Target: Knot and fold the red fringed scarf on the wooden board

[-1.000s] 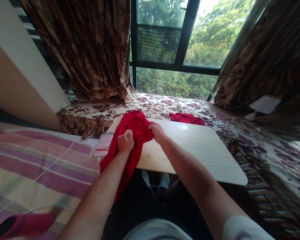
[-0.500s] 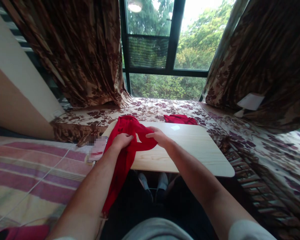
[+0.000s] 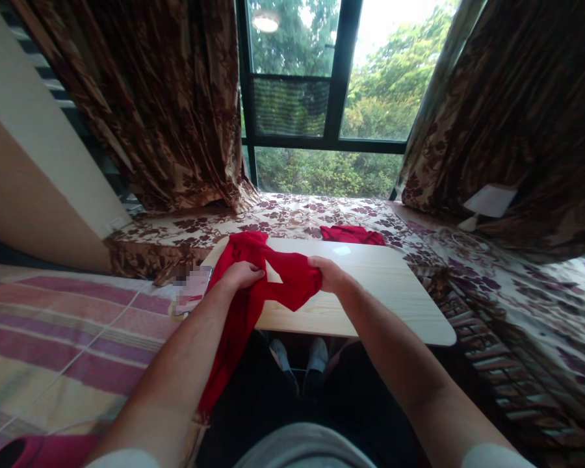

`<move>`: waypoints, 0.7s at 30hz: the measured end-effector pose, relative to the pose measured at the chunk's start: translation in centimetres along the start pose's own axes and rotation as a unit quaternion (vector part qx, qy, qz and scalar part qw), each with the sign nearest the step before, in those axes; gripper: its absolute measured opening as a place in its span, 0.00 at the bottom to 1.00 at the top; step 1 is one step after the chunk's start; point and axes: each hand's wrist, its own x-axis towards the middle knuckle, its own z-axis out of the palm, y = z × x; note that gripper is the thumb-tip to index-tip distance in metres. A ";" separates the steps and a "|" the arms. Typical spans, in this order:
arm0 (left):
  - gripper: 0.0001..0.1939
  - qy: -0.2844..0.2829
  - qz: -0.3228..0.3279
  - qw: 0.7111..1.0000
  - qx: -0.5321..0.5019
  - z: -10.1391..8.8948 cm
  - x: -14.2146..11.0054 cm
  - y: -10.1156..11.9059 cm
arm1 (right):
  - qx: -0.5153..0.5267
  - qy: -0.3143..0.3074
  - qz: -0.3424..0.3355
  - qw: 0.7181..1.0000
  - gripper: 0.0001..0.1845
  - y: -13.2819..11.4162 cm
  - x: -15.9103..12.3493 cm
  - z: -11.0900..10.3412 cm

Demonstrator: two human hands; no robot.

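Observation:
A red garment (image 3: 253, 305) lies over the left end of a small light-wood table (image 3: 370, 292) and hangs down off its front edge. My left hand (image 3: 238, 276) is closed on the cloth near the table's left corner. My right hand (image 3: 327, 273) grips another part of the same garment further right, and the cloth is stretched between both hands. A second red piece of cloth (image 3: 351, 234) lies folded at the table's far edge.
A phone (image 3: 192, 289) on a white cable rests left of the table on a striped blanket (image 3: 68, 338). Flowered bedding (image 3: 492, 273) runs behind and to the right. Brown flowered curtains frame a window. A red object (image 3: 39, 452) lies bottom left.
My right hand has pulled the red garment to the right, spreading it across the table. My left hand has stayed at the table's left corner.

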 end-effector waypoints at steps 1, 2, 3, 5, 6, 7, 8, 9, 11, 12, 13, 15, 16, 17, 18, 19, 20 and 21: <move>0.16 -0.052 0.003 0.999 0.007 -0.2 0.0 0.1 | -0.012 -0.015 0.030 0.999 0.15 0.0 -0.3 -0.2; 0.17 -0.086 0.000 0.996 0.012 -0.4 0.0 0.2 | -0.029 -0.038 0.056 0.997 0.18 0.1 -0.6 -0.3; 0.18 -0.101 -0.002 0.995 0.015 -0.5 0.0 0.4 | -0.047 -0.063 0.071 0.994 0.20 0.1 -0.9 -0.5; 0.20 -0.109 -0.009 0.994 0.029 -0.8 0.0 0.7 | -0.076 -0.096 0.066 0.990 0.23 0.1 -1.3 -0.6; 0.20 -0.110 -0.011 0.993 0.036 -0.9 -0.1 0.9 | -0.085 -0.100 0.052 0.990 0.24 0.0 -1.4 -0.6; 0.22 -0.111 -0.016 0.993 0.045 -0.9 -0.1 1.1 | -0.091 -0.098 0.037 0.990 0.24 -0.1 -1.6 -0.6; 0.24 -0.107 -0.025 0.992 0.055 -0.9 -0.1 1.4 | -0.097 -0.094 0.026 0.990 0.24 -0.3 -1.7 -0.5; 0.28 -0.099 -0.041 0.992 0.065 -0.8 -0.2 1.7 | -0.103 -0.092 0.020 0.990 0.23 -0.5 -1.9 -0.5; 0.39 -0.064 -0.075 0.992 0.084 -0.7 -0.4 2.4 | -0.115 -0.097 0.021 0.988 0.22 -1.1 -2.3 -0.4; 0.42 -0.038 -0.081 0.992 0.092 -0.5 -0.5 2.8 | -0.120 -0.099 0.022 0.988 0.22 -1.4 -2.5 -0.4; 0.44 -0.010 -0.073 0.992 0.101 -0.3 -0.7 3.2 | -0.123 -0.102 0.021 0.987 0.22 -1.7 -2.8 -0.4; 0.40 0.031 -0.019 0.992 0.124 0.1 -1.0 3.9 | -0.125 -0.108 0.019 0.986 0.23 -2.3 -3.4 -0.4; 0.36 0.037 0.015 0.990 0.132 0.3 -1.1 4.2 | -0.125 -0.110 0.017 0.986 0.23 -2.5 -3.8 -0.5; 0.30 0.032 0.044 0.989 0.135 0.5 -1.1 4.5 | -0.126 -0.111 0.015 0.986 0.24 -2.8 -4.1 -0.5; 0.25 0.019 0.067 0.989 0.131 0.7 -1.1 4.8 | -0.127 -0.108 0.011 0.986 0.25 -3.0 -4.4 -0.6; 0.20 0.002 0.085 0.989 0.124 0.9 -1.1 5.0 | -0.127 -0.101 0.005 0.987 0.26 -3.3 -4.7 -0.8; 0.17 -0.012 0.098 0.988 0.115 1.0 -1.0 5.1 | -0.127 -0.091 -0.004 0.988 0.26 -3.5 -5.1 -0.9; 0.14 -0.019 0.106 0.988 0.106 1.0 -0.9 5.2 | -0.127 -0.079 -0.015 0.989 0.27 -3.8 -5.4 -1.1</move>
